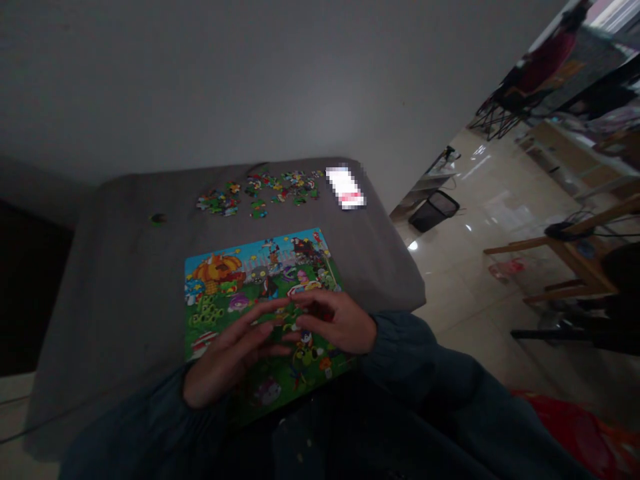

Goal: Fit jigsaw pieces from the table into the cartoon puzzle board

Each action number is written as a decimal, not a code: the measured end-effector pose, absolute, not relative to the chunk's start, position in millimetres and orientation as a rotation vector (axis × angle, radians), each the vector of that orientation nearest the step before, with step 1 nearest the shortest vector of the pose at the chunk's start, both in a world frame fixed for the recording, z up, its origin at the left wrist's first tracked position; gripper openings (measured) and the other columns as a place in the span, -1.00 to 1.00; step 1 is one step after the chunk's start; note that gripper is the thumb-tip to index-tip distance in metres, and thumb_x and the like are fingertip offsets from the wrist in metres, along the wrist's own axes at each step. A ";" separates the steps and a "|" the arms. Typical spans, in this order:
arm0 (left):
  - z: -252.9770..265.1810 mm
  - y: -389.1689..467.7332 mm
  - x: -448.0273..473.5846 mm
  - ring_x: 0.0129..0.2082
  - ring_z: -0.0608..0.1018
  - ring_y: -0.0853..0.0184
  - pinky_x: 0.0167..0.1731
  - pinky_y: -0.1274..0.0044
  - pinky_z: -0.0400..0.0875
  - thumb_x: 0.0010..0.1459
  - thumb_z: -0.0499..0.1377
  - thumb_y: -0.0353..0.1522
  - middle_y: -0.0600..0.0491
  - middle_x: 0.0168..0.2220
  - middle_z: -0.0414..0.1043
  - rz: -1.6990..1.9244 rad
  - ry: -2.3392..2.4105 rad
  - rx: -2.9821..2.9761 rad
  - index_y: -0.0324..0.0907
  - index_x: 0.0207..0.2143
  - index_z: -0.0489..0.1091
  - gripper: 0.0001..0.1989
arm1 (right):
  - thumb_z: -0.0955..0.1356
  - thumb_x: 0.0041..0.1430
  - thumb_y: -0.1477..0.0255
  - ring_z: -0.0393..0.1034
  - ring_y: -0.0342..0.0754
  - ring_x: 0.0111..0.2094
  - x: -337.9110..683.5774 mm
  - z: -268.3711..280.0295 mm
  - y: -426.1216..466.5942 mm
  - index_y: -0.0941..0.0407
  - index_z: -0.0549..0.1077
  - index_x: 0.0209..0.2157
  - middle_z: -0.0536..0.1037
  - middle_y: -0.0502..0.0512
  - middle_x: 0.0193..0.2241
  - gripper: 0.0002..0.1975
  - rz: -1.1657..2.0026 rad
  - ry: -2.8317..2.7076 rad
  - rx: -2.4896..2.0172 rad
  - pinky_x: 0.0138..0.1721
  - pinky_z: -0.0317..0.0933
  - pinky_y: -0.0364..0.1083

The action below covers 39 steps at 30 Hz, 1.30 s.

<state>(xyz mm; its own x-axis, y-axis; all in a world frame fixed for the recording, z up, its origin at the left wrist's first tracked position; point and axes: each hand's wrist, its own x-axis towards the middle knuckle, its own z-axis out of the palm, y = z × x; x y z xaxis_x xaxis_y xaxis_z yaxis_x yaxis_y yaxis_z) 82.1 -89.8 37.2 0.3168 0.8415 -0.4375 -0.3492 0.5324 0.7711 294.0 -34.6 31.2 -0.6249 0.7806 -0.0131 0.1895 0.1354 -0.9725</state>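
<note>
A colourful cartoon jigsaw puzzle (265, 287) with a blue sky, an orange pumpkin and green grass lies in front of me, its near edge at my lap. Over its lower left part is my left hand (240, 347), fingers stretched out and apart. My right hand (337, 321) is above the right middle, its fingers bent and the thumb apart from them. The fingertips of both hands come close together near the puzzle's centre; whether they touch is hard to tell. I see nothing held in either hand. Both hands cover part of the picture.
Loose puzzle pieces (220, 200) lie in a band along the far side of the grey-covered table (125, 287). One piece (159, 219) sits apart at left. A lit phone (346, 188) is at the far right corner. On the floor stand a black bin (434, 211) and a wooden stool (565, 260).
</note>
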 end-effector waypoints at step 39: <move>-15.3 -94.0 30.5 -0.03 0.54 0.19 0.01 0.45 0.45 0.10 0.28 -0.32 -0.05 0.06 0.44 1.142 1.000 0.513 -0.11 -0.03 0.40 -0.65 | 0.35 0.16 0.51 0.43 -0.12 -0.29 328.4 31.1 -68.0 0.11 0.48 -0.20 0.53 0.08 -0.28 -0.84 1.128 -2.221 -1.112 -0.25 0.32 -0.13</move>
<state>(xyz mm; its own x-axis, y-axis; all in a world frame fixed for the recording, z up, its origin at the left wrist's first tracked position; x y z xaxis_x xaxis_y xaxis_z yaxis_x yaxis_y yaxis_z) 30.5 -94.0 -15.3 0.0742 0.9183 -0.3889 -0.5062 0.3707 0.7787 328.4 -68.0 31.1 -0.5973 0.8020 0.0039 0.4699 0.3539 -0.8087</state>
